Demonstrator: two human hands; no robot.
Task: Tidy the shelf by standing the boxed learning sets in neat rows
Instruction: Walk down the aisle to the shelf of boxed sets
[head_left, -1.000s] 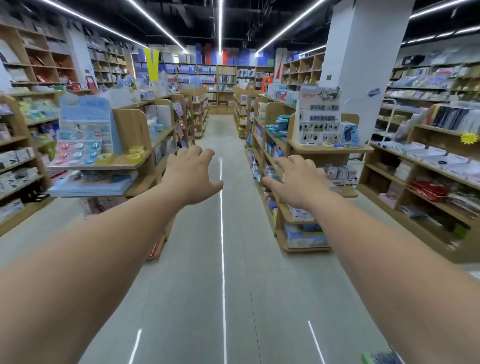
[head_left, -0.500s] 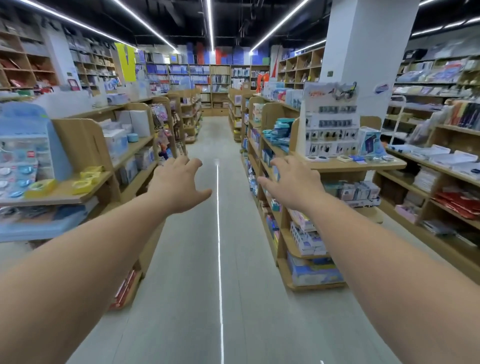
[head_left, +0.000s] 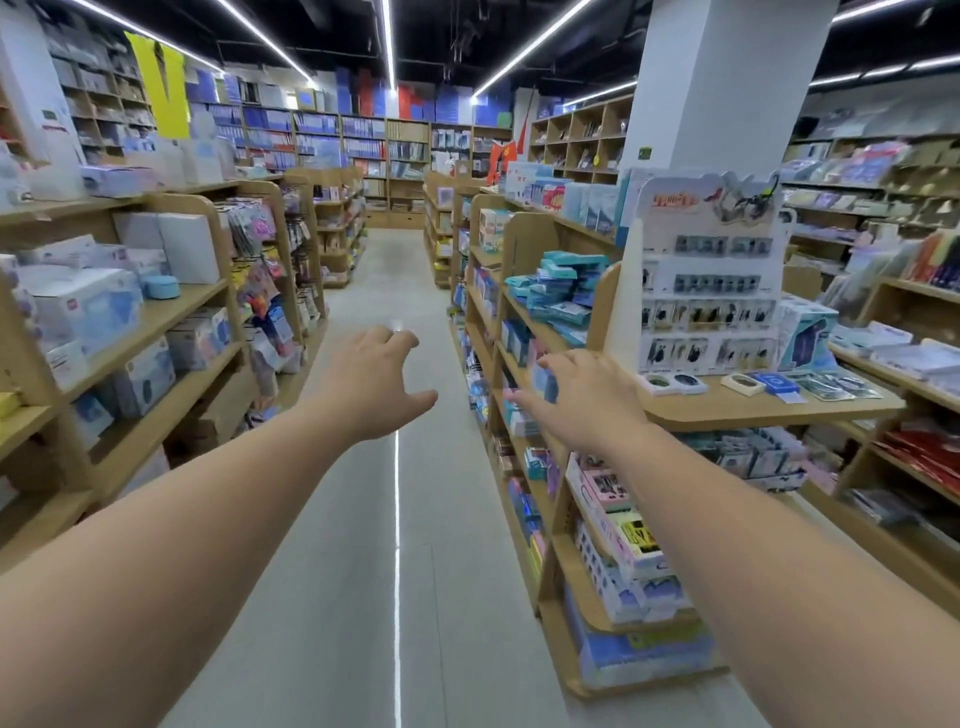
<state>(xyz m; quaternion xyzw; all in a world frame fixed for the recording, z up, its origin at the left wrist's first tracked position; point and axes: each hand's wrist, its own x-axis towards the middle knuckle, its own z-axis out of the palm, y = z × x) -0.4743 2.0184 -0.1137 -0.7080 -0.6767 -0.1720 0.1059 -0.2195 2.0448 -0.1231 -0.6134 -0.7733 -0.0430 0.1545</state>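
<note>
The left shelf (head_left: 187, 301) with its white boxes (head_left: 83, 312) has drawn nearer than half a second ago. The left hand (head_left: 371, 384) and right hand (head_left: 587, 405) reach out over the aisle floor (head_left: 337, 597), each grip apart and empty. Teal boxes (head_left: 566, 291) lie heaped on the right shelf (head_left: 532, 236), beside a card display (head_left: 711, 275). I cannot tell which boxes are the learning sets.

Your one camera sits on your head. It looks far down the aisle floor (head_left: 457, 597), just left of the white pillar (head_left: 727, 88), tipped down a little. The shelves (head_left: 727, 408) beside the pillar are close.
</note>
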